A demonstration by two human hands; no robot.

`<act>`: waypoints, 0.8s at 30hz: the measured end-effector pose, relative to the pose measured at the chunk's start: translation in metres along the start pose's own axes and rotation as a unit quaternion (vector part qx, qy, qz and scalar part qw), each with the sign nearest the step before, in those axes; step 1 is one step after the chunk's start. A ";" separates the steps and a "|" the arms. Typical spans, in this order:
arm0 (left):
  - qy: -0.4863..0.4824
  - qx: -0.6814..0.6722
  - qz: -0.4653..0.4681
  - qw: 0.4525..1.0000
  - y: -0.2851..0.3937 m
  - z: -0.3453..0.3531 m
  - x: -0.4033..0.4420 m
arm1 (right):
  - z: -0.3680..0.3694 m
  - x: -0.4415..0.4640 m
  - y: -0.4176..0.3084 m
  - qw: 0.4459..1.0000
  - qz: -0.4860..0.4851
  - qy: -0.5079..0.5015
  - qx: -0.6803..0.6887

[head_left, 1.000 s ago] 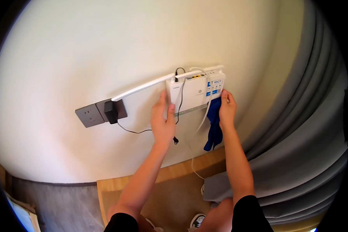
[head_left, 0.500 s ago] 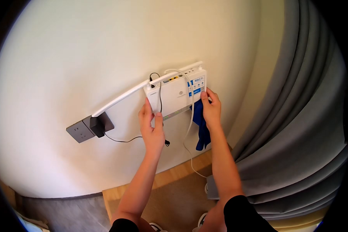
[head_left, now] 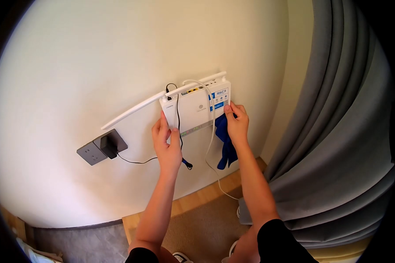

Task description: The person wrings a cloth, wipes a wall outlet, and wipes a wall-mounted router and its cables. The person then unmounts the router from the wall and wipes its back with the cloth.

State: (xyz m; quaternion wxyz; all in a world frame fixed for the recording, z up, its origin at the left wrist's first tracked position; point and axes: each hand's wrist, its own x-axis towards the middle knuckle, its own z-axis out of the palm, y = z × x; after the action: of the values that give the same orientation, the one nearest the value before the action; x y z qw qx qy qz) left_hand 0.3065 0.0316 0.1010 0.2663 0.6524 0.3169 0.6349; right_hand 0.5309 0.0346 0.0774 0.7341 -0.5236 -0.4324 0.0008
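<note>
Between my two hands is a white router (head_left: 191,111) with green lights along its lower edge and a blue-and-white label (head_left: 219,100). My left hand (head_left: 166,142) grips its left side, thumb in front and fingers along the edge. At the label's side, my right hand (head_left: 237,125) holds the right edge with the thumb on the front. A dark blue cloth (head_left: 226,149) hangs below the right hand, apparently held in it. Two white antennas (head_left: 134,109) lie along the top, one reaching far left. A black cable (head_left: 178,115) and a white cable (head_left: 212,127) run down over the front.
A black power adapter (head_left: 109,147) sits in a grey wall socket (head_left: 91,153) on the left. Grey curtains (head_left: 338,175) hang at the right. A wooden edge (head_left: 193,199) runs along the wall's foot, above the brown floor (head_left: 197,232) near my shoes.
The router and both hands appear slightly further left in the view, and the antenna tip now shows just above the socket. Both hands keep their hold.
</note>
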 end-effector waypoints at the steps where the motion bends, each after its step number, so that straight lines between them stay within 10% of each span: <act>1: 0.000 -0.002 -0.002 1.000 0.001 0.001 -0.001 | -0.002 0.000 -0.001 1.000 0.003 -0.004 -0.011; 24: 0.024 -0.043 -0.014 0.999 -0.011 0.012 -0.008 | -0.007 0.014 0.005 0.999 -0.024 -0.039 -0.018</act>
State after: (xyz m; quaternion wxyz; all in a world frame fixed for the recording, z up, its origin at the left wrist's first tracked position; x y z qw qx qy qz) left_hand 0.3176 0.0331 0.0869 0.2956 0.6205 0.3047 0.6594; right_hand 0.5468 0.0376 0.0817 0.7070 -0.5261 -0.4726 -0.0042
